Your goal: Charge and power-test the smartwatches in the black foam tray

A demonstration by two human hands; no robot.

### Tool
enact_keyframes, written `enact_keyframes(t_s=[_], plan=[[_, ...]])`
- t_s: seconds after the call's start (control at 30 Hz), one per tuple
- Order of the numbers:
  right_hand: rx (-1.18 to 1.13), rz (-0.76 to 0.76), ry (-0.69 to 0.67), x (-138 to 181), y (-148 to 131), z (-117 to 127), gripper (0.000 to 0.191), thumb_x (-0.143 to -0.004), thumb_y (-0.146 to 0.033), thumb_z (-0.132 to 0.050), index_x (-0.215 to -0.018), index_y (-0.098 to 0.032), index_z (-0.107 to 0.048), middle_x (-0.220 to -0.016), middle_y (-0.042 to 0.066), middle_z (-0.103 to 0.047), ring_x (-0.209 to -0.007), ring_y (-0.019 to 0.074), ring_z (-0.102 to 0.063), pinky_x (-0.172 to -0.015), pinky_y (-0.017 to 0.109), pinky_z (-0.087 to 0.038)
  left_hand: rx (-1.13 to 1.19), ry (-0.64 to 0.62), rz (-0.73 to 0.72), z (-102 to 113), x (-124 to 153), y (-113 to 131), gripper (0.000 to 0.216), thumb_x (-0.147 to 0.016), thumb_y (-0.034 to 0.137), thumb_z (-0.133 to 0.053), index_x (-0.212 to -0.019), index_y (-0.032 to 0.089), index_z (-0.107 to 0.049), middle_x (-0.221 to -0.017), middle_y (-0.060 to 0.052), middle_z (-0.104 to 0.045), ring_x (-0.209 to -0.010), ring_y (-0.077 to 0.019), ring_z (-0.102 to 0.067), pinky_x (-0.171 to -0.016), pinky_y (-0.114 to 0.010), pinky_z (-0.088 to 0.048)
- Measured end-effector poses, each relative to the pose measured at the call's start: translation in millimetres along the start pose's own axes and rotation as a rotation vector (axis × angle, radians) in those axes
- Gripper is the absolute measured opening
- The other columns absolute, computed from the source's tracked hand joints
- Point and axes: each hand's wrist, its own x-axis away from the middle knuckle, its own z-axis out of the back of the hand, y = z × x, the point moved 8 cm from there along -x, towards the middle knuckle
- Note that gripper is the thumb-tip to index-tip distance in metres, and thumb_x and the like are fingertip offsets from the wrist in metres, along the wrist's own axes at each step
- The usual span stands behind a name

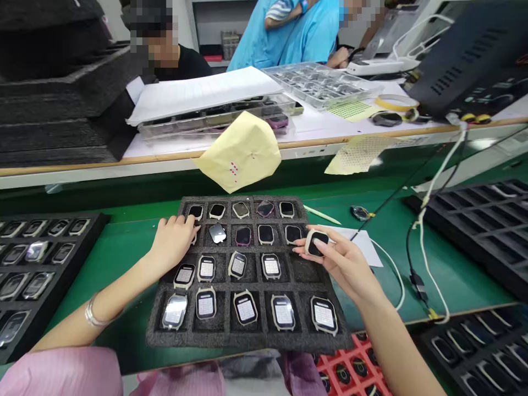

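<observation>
A black foam tray [247, 336] lies on the green table in front of me, its pockets filled with several small smartwatch bodies. My right hand [344, 263] pinches one cream-cased watch body [317, 242] just above the tray's right side, near an empty pocket [306, 270]. My left hand [174, 241] rests on the tray's upper left, fingers curled over a watch [193, 230] in the second row. The lower two rows show lit screens; the upper rows are dark.
Another black tray of watches [39, 264] sits at the left, empty black trays [482, 228] at the right, red tray [350, 371] below. White cables [429, 242] hang right of my hand. Two people sit behind a raised shelf with clear trays [317, 82] and yellow paper [241, 151].
</observation>
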Motion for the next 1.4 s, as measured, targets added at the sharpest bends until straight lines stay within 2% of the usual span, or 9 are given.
enact_keyframes(t_s=[0.2,0.4,0.53,0.63,0.8,1.0,1.13,1.3,1.4], plan=[[-0.153,-0.102,-0.191,-24,9,-40,0.039,-0.093,-0.03,-0.061,-0.131,-0.022,-0.054,-0.123,0.012,-0.066,-0.119,0.0303,-0.058,-0.109,0.053,-0.036,0.456,0.069,0.06,-32,6,-25,0.025,-0.091,0.03,-0.052,-0.108,0.012,-0.056,-0.099,-0.014,-0.065,-0.092,-0.0289,-0.061,-0.078,-0.038,-0.048],[-0.1,-0.125,-0.202,-34,16,-48,0.043,-0.089,-0.033,-0.067,-0.131,-0.026,-0.056,-0.115,0.011,-0.07,-0.108,0.0301,-0.065,-0.101,0.052,-0.044,1.185,0.011,0.083,-34,2,-31,0.026,-0.081,0.042,-0.066,-0.077,0.017,-0.063,-0.08,-0.003,-0.062,-0.074,-0.0175,-0.059,-0.068,-0.029,-0.048],[-0.072,-0.073,-0.209,-39,8,-50,0.036,-0.083,-0.033,-0.075,-0.117,-0.027,-0.066,-0.103,0.007,-0.074,-0.097,0.0254,-0.07,-0.093,0.043,-0.051,1.821,-0.11,0.162,-28,-6,-14,0.029,-0.08,0.043,-0.069,-0.087,0.014,-0.065,-0.084,-0.004,-0.066,-0.08,-0.0174,-0.065,-0.077,-0.031,-0.052],[-0.084,-0.035,-0.251,-42,-4,-63,0.034,-0.081,-0.031,-0.077,-0.114,-0.027,-0.069,-0.1,0.006,-0.074,-0.093,0.0236,-0.07,-0.091,0.039,-0.052,2.028,-0.176,0.183,-21,-15,7,0.034,-0.081,0.042,-0.069,-0.099,0.014,-0.063,-0.075,-0.001,-0.063,-0.065,-0.012,-0.062,-0.067,-0.027,-0.053],[-0.208,-0.059,-0.332,-44,-5,-83,0.036,-0.084,-0.035,-0.074,-0.119,-0.026,-0.067,-0.095,0.006,-0.074,-0.088,0.0218,-0.071,-0.082,0.035,-0.055,1.989,-0.235,0.146,-22,-21,30,0.045,-0.078,0.035,-0.072,-0.114,0.014,-0.057,-0.068,0.003,-0.055,-0.058,-0.0099,-0.055,-0.048,-0.019,-0.045],[-0.271,-0.123,-0.329,-43,14,-73,0.039,-0.085,-0.033,-0.073,-0.123,-0.026,-0.064,-0.102,0.009,-0.073,-0.093,0.0225,-0.07,-0.083,0.033,-0.054,1.681,-0.11,0.129,-25,-16,21,0.034,-0.083,0.028,-0.062,-0.115,0.016,-0.055,-0.057,0.009,-0.044,-0.038,-0.0044,-0.037,-0.036,-0.017,-0.031],[-0.263,-0.151,-0.329,-42,18,-72,0.038,-0.086,-0.031,-0.072,-0.123,-0.024,-0.064,-0.108,0.011,-0.072,-0.094,0.0227,-0.07,-0.083,0.033,-0.054,1.548,-0.043,0.09,-25,-14,21,0.038,-0.081,0.02,-0.06,-0.119,0.019,-0.054,-0.064,0.007,-0.049,-0.045,-0.0065,-0.043,-0.045,-0.019,-0.037],[-0.259,-0.171,-0.314,-43,21,-73,0.039,-0.085,-0.029,-0.073,-0.123,-0.024,-0.064,-0.108,0.01,-0.072,-0.099,0.0235,-0.069,-0.088,0.036,-0.053,1.413,0.086,0.015,-26,-15,21,0.04,-0.078,0.013,-0.059,-0.117,0.021,-0.057,-0.095,-0.001,-0.062,-0.08,-0.0146,-0.058,-0.076,-0.026,-0.046],[-0.24,-0.179,-0.307,-43,22,-72,0.04,-0.085,-0.028,-0.072,-0.124,-0.024,-0.064,-0.109,0.01,-0.072,-0.101,0.0235,-0.068,-0.092,0.037,-0.052,1.379,0.111,-0.013,-26,-15,22,0.04,-0.081,0.015,-0.058,-0.12,0.021,-0.054,-0.106,-0.003,-0.063,-0.09,-0.0171,-0.059,-0.083,-0.029,-0.045]])
